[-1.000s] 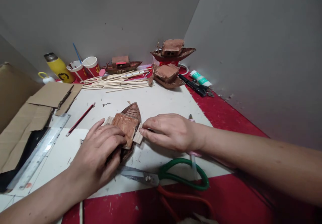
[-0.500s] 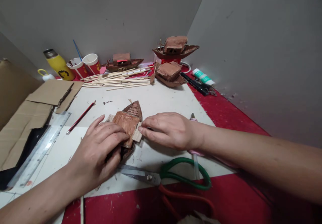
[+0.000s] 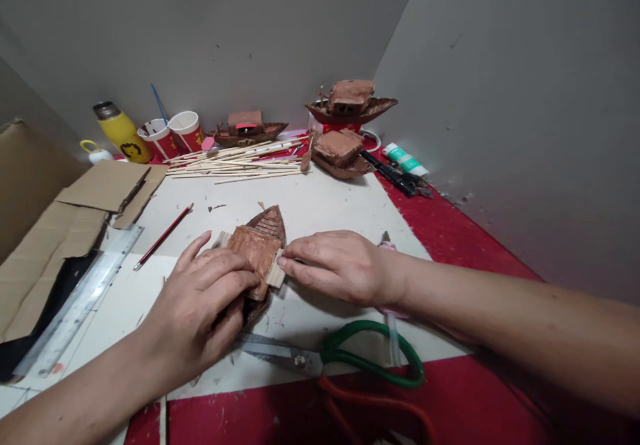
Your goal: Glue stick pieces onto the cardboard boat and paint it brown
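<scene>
A small brown model boat [image 3: 256, 245] with a flat roof lies on the white board, its pointed end facing away from me. My left hand [image 3: 205, 298] is closed around its near left side, fingers resting on the roof and thumb low by the hull. Along the roof's right edge sits a pale strip of wood [image 3: 275, 270]. My right hand [image 3: 335, 265] pinches that strip at its outer edge with thumb and fingertips. Another pale strip [image 3: 221, 239] sticks out from the roof's left side. The hull's near end is partly hidden by my left hand.
Scissors [image 3: 300, 361] with green and orange handles lie close in front. A glue gun [image 3: 386, 245] is partly under my right arm. A pencil [image 3: 163, 237], clear ruler [image 3: 90, 292] and cardboard [image 3: 75, 218] lie left. Thin sticks [image 3: 240, 162], cups [image 3: 185, 132] and finished boats [image 3: 350, 102] stand behind.
The whole view has shifted slightly, so everything sits a little lower and further right. Both hands keep their hold on the boat and the strip.
</scene>
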Demonstrator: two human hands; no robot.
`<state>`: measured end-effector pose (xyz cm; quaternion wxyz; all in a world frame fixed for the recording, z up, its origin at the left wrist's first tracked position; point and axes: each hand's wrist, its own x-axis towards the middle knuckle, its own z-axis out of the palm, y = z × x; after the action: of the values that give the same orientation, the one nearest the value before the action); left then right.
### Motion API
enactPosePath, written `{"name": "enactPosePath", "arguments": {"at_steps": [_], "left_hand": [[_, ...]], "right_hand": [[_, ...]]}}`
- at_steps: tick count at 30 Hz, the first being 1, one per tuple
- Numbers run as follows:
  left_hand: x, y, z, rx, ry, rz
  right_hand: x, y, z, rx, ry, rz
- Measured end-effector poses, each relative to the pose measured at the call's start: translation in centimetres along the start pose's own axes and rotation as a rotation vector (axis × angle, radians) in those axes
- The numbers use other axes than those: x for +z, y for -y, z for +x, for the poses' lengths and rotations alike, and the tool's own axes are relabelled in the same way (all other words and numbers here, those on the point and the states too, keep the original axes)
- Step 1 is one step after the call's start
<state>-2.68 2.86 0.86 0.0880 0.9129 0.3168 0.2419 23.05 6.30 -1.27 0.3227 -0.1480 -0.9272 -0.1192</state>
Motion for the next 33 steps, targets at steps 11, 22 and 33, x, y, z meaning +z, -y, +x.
{"name": "enactPosePath", "arguments": {"at_steps": [11,22,33], "left_hand": [[-0.29,0.43,-0.04,0.029,0.022,0.008],[0.03,0.05,0.10,-0.008,-0.046,-0.016],[-0.19,0.06,0.14,0.005,-0.041,-0.014]], "right_hand": [[0.31,-0.37,-0.03,-0.052,-0.054,0.002],[0.60,-0.01,-0.12,-0.046,-0.039,-0.007],[0.54,0.37,0.53,0.066,0.011,0.066]]}}
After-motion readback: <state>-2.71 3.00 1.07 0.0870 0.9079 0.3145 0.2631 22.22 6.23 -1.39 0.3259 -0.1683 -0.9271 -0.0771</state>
